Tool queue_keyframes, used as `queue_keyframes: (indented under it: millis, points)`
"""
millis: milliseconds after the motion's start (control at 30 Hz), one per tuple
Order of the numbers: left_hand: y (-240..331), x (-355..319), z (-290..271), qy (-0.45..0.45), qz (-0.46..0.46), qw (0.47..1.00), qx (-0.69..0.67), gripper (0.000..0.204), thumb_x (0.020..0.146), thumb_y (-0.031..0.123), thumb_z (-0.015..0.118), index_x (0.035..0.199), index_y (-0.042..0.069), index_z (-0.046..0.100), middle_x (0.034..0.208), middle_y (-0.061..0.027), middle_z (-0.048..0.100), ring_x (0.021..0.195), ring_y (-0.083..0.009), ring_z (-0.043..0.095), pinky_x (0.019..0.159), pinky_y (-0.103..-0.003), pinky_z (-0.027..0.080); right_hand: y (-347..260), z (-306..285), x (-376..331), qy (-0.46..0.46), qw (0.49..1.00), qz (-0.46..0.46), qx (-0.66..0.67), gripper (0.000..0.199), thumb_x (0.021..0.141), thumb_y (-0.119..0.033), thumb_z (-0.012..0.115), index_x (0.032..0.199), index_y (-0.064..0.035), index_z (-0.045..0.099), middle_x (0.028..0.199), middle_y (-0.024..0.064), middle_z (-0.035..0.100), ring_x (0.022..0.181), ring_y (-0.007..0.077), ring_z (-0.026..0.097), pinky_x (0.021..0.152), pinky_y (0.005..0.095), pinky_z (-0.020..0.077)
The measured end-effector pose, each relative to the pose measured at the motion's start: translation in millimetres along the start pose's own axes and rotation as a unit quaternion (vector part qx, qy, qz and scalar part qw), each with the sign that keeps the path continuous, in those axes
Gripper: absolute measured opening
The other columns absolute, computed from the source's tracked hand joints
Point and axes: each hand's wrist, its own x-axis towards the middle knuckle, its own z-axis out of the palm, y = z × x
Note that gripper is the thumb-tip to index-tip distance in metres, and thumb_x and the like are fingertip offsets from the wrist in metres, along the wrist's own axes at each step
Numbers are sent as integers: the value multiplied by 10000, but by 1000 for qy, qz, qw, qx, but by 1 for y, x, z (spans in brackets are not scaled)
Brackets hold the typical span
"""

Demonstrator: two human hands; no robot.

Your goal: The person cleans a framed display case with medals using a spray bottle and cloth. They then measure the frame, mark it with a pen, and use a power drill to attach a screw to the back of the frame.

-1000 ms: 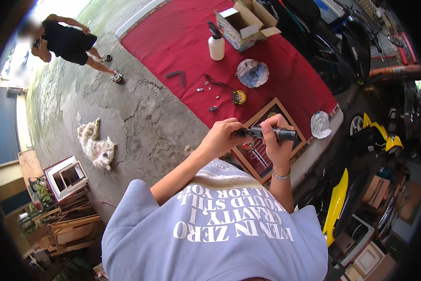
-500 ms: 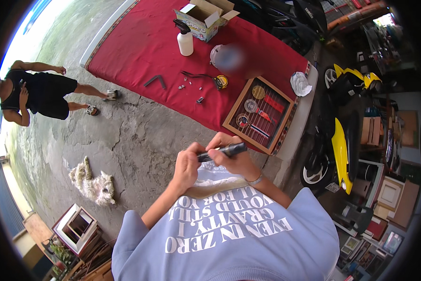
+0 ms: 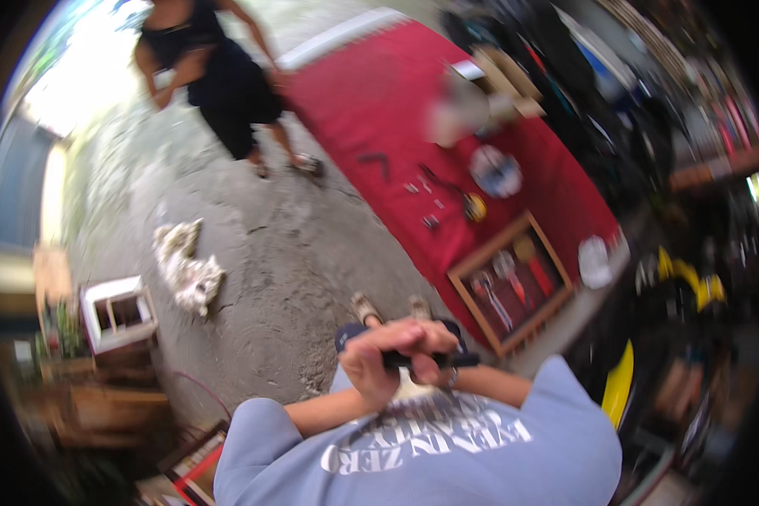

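Both my hands are together in front of my shirt, smeared by motion. My right hand [image 3: 434, 344] grips a dark stick-shaped tool [image 3: 465, 359], whose black end sticks out to the right; its kind is not clear. Against it lies my left hand [image 3: 372, 364], its fingers reaching across toward the right hand. Whether the left fingers also grip the tool is hidden. Beyond my hands, a wooden display frame [image 3: 523, 336] with several medals in it lies on the red-covered table [image 3: 379, 110].
On the table lie a tape measure [image 3: 475, 207], a black angled piece [image 3: 376, 164], small metal parts and an open carton [image 3: 510, 80]. A person [image 3: 219, 80] stands at its far left side. A pale dog [image 3: 189, 268] lies on the concrete; a yellow motorcycle [image 3: 618, 384] stands right.
My view has swung, so the table shifts right and the dog appears nearer the middle. My hands have lowered toward my shirt, and the left fingers have stretched across. The person appears closer to the table.
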Motion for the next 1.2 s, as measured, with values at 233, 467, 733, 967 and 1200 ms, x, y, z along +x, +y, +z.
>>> queue_keyframes:
  millis: [233, 467, 733, 967, 1200]
  points:
    - [-31, -44, 14, 52, -31, 979, 194, 743, 1053, 544, 298, 1188, -98, 648, 1134, -215, 698, 1069, -295, 669, 979, -397, 492, -19, -53, -25, -47, 994, 97, -10, 222, 884, -270, 640, 820, -64, 588, 744, 80, 637, 691, 186, 627, 671, 340, 503]
    - [-4, -6, -39, 232, 49, 970, 50, 870, 992, 686, 196, 1484, -6, 388, 1478, -155, 486, 1379, -267, 448, 1127, -409, 357, -28, -83, 67, 69, 973, 201, 87, 210, 930, -213, 592, 807, -43, 588, 732, 44, 610, 543, 78, 485, 492, 222, 383]
    - [-38, -35, 4, 167, -32, 984, 58, 842, 995, 667, 263, 1514, 9, 337, 1571, -161, 348, 1440, -285, 365, 1167, -420, 291, -11, -52, 16, -105, 914, 379, 104, 197, 949, -211, 582, 861, -42, 629, 768, 69, 651, 670, 119, 576, 623, 295, 448]
    - [-37, -180, -118, 392, -216, 876, 178, 760, 1020, 629, 291, 1472, 32, 421, 1501, -145, 460, 1402, -274, 425, 1145, -428, 313, 216, -256, 57, 259, 814, 520, 16, 475, 875, -421, 757, 624, -205, 416, 478, -68, 390, 352, 57, 346, 338, 234, 267]
    - [-79, -462, -181, 650, -306, 589, 370, 462, 1009, 423, 513, 1094, 6, 692, 1037, -123, 720, 929, -196, 638, 850, -357, 500, 303, -345, 83, 63, 824, 549, -124, 583, 878, -501, 653, 1275, -76, 627, 1189, 107, 686, 1043, 259, 672, 884, 387, 568]
